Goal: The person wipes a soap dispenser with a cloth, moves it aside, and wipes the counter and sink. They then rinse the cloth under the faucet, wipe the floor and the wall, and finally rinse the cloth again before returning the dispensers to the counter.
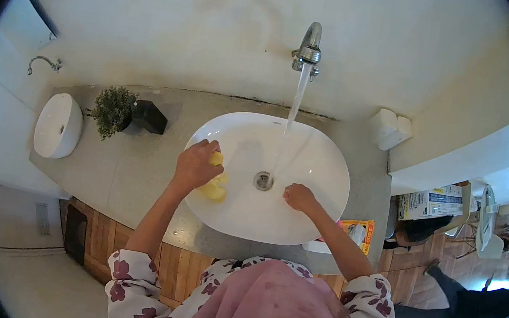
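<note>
My left hand is closed round a soft yellow cloth at the left inside wall of the white sink. Part of the cloth hangs below my fingers, and part shows above my thumb. My right hand is over the right half of the basin, its fingers curled in, with nothing seen in them. Between the two hands lies the round metal drain. Water runs from the wall faucet into the basin, falling behind the drain.
The sink stands on a grey counter. To the left are a potted plant, a black box-like pot and a second small basin. A yellow-orange packet lies by my right forearm. A person's leg shows at right.
</note>
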{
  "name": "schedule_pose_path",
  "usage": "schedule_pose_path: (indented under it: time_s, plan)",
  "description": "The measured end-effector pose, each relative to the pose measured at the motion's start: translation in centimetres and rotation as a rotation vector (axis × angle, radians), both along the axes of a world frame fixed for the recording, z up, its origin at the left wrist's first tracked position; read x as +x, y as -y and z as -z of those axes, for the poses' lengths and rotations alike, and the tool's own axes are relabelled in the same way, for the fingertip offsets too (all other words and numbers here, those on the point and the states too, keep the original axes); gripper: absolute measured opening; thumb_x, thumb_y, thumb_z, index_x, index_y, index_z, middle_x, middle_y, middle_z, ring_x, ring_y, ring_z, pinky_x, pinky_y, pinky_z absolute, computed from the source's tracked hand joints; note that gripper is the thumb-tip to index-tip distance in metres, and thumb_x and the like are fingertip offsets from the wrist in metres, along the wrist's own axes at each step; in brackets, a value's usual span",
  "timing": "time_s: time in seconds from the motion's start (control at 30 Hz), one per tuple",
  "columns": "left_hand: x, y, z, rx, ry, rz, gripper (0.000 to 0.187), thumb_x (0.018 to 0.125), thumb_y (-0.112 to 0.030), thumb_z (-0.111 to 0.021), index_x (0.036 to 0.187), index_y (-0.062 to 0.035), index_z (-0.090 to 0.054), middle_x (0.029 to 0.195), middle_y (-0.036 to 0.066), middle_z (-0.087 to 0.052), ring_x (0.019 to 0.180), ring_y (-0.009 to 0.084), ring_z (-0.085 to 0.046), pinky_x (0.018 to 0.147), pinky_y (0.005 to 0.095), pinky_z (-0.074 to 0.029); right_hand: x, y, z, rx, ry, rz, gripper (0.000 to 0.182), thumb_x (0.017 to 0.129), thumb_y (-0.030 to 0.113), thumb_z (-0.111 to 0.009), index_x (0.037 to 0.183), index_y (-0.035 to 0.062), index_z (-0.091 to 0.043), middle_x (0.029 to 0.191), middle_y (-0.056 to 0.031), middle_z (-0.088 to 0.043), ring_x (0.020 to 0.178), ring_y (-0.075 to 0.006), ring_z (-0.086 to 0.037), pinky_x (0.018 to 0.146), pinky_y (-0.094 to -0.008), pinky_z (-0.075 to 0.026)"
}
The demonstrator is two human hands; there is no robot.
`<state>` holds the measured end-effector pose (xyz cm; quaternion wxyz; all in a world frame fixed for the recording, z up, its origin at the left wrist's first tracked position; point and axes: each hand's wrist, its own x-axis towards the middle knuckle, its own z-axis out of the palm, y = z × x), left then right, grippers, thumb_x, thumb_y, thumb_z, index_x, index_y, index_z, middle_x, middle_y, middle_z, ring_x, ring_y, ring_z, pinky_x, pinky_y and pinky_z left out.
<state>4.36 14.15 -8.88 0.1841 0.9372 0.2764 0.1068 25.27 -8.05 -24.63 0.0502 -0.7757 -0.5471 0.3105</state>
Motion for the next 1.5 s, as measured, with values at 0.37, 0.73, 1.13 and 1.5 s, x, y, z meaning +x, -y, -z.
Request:
schedule_pose_path:
  time_s: [0.37,0.73,1.13,1.5]
  plan:
    - [0.1,0.2,-0.4,-0.003,-0.030,-0.015,0.029,0.062,-0.022,-0.068,0.086,-0.0088,-0.057,0.082,0.010,-0.058,0.078,0.0301,-0.061,0.066,0.0404,-0.049,-9.2,-3.3,-1.1,0.039,-1.247,0.217,0.030,0.085,0.016,-0.063,0.111,0.0010,-0.060,0.090,-0.0039,-0.064,0.076,-0.0128,-0.060,0.076,-0.0263,-0.050]
    - [-2.3,-1.6,-1.3,0.064,0.066,-0.185,0.028,0.063,-0.018,-0.069,0.086,-0.0098,-0.056,0.081,0.009,-0.056,0.079,0.0304,-0.059,0.067,0.0422,-0.048,-6.7,-5.4,3.5,0.093,-1.394,0.859,0.019,0.084,0.010,-0.059,0.099,-0.0023,-0.060,0.088,-0.0119,-0.063,0.083,-0.0195,-0.063,0.077,-0.0318,-0.054]
    - [-1.8,-2.0,-0.1,0.037,0.101,-0.165,0.028,0.063,-0.018,-0.070,0.086,-0.0097,-0.056,0.081,0.009,-0.056,0.080,0.0306,-0.059,0.066,0.0425,-0.047,-9.3,2.9,-2.7,0.069,-0.724,-0.414,0.050,0.098,0.037,-0.035,0.139,0.0104,-0.034,0.148,-0.0088,-0.025,0.138,-0.0257,-0.020,0.113,-0.0370,-0.014]
    - [-1.2,-1.2,-0.7,0.019,0.078,-0.149,0.028,0.062,-0.016,-0.071,0.085,-0.0104,-0.055,0.081,0.008,-0.056,0.079,0.0291,-0.059,0.066,0.0402,-0.048,7.9,1.9,-7.8,0.430,-0.006,0.419,0.021,0.084,0.025,-0.058,0.082,0.0043,-0.062,0.076,-0.0124,-0.062,0.070,-0.0285,-0.062,0.065,-0.0387,-0.048]
